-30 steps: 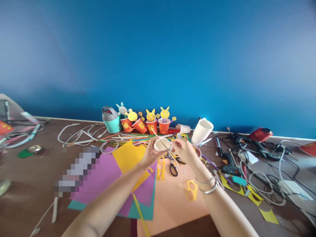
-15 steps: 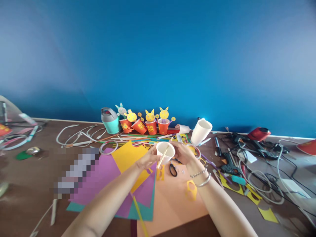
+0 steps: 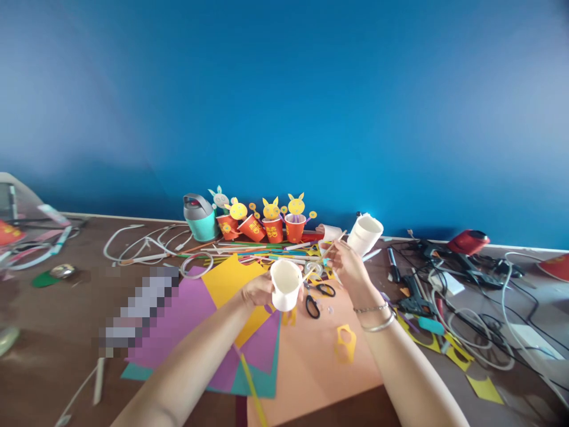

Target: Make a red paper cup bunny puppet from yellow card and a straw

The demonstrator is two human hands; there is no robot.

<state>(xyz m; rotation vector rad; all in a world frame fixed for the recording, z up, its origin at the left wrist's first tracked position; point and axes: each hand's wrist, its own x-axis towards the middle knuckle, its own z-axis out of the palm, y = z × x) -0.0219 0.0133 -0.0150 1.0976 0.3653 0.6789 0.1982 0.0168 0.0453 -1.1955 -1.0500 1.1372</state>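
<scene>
My left hand (image 3: 259, 288) is wrapped round a white paper cup (image 3: 285, 295), whose mouth tilts up toward me. In my right hand (image 3: 351, 264) a thin pale stick (image 3: 310, 273) is pinched, slanting down left so its lower end is by the cup's right side; whether it touches the cup I cannot tell. Below the stick, black-handled scissors (image 3: 313, 307) lie on a peach paper sheet (image 3: 329, 362). Behind the hands stands a row of red paper cups (image 3: 272, 232) with yellow animal-face cutouts. A taller white stack of cups (image 3: 363, 236) leans just beyond my right hand.
Purple (image 3: 178, 326) and yellow (image 3: 231, 279) paper sheets lie at left. A teal-and-grey container (image 3: 201, 222) stands near the blue wall (image 3: 284, 107). On the right are a glue gun (image 3: 415, 299), tangled cables (image 3: 471, 332) and yellow paper scraps (image 3: 484, 388).
My right hand has drawn the stick away from across the cup's mouth, up and to the right. The cup in my left hand has dropped slightly and shifted left.
</scene>
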